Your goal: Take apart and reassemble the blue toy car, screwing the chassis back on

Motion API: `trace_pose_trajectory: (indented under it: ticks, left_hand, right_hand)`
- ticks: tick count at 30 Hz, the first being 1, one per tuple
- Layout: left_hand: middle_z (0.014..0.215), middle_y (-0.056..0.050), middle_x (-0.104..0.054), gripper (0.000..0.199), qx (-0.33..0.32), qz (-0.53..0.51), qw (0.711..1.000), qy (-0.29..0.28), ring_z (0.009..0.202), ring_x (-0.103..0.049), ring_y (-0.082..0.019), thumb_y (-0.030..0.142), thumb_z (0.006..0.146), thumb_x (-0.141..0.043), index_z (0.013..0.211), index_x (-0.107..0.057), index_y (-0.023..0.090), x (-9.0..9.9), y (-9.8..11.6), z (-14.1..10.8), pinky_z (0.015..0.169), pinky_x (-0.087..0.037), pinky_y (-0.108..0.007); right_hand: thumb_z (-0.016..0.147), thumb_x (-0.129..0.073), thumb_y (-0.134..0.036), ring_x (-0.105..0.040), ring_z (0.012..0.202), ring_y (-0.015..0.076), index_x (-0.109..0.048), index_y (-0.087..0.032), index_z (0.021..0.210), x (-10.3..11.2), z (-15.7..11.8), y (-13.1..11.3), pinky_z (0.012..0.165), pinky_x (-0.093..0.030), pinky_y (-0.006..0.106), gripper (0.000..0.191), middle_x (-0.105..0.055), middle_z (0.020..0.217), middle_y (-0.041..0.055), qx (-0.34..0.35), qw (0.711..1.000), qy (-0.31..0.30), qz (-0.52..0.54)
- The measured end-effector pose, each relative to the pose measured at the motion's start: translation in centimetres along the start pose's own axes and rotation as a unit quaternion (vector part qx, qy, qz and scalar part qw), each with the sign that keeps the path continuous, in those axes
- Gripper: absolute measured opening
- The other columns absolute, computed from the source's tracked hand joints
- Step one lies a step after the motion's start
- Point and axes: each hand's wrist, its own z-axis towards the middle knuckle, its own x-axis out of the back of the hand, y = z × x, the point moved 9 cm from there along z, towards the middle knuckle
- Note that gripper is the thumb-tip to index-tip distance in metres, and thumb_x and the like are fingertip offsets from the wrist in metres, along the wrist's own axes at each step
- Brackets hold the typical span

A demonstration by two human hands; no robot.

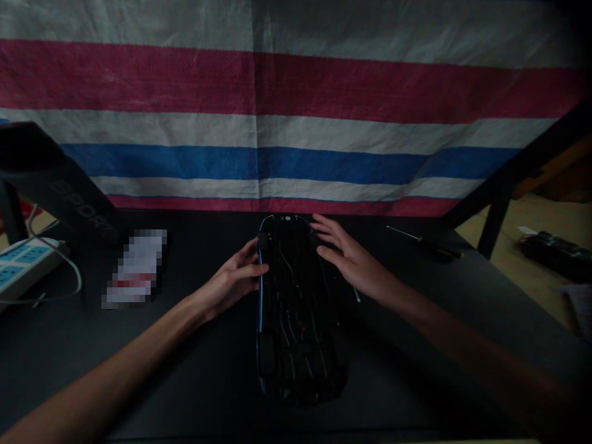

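Looks like a toy car [298,357], belly-up between left hand [234,277] and right hand [345,250].
Shows a black underside [293,277] with wheels [267,353] and a small red spot [303,329]; has blue edging [259,302] along the left-hand side.

A flat black tabletop [198,376] carries an upturned, blue-edged model car [298,308], a dark-handled, thin-shafted screwdriver [432,244], a blue-faced white power strip [28,264] and a pixelated white-and-red item [137,266].
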Motion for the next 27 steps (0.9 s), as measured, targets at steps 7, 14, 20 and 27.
trace_pose_trajectory:
  ticks: [7,14,20,27]
  left_hand:
    - [0.142,-0.004,-0.063,0.06,0.008,-0.003,0.999,0.043,0.115,-0.064,-0.024,0.014,0.08,-0.073,0.137,-0.061,0.031,0.8,-0.4,0.0,0.09,-0.053,-0.033]
    - [0.143,-0.005,-0.064,0.059,0.016,0.025,0.999,0.041,0.122,-0.063,-0.027,0.018,0.083,-0.07,0.14,-0.058,0.03,0.9,-0.3,0.0,0.098,-0.051,-0.038]
    - [0.141,-0.006,-0.065,0.06,0.02,0.048,0.997,0.063,0.12,-0.065,-0.028,0.02,0.084,-0.071,0.141,-0.057,0.03,1.5,-0.3,0.0,0.097,-0.052,-0.037]
    - [0.131,-0.005,-0.07,0.056,0.013,0.043,0.998,0.048,0.11,-0.068,-0.025,0.02,0.084,-0.071,0.137,-0.06,0.029,0.3,0.2,-0.1,0.091,-0.054,-0.034]
  right_hand:
    - [0.086,-0.066,-0.031,-0.058,0.134,0.0242,-0.059,-0.028,0.135,-0.7,0.4,2.6,0.119,-0.04,0.048,0.05,-0.061,0.147,0.0081,-0.067,0.987,-0.007,0.145]
    - [0.095,-0.061,-0.037,-0.061,0.126,0.023,-0.062,-0.03,0.131,2.2,0.3,2.2,0.109,-0.047,0.045,0.037,-0.065,0.139,0.0061,0.018,0.999,0.014,0.043]
    - [0.095,-0.067,-0.037,-0.063,0.091,0.0221,-0.076,-0.025,0.091,3.4,-0.6,2.3,0.086,-0.045,0.04,0.016,-0.072,0.093,0.0036,0.117,0.953,-0.117,-0.255]
    - [0.093,-0.073,-0.039,-0.064,0.089,0.0209,-0.077,-0.026,0.092,1.9,-1.2,3.1,0.086,-0.037,0.039,0.014,-0.074,0.093,0.001,0.141,0.93,-0.165,-0.297]
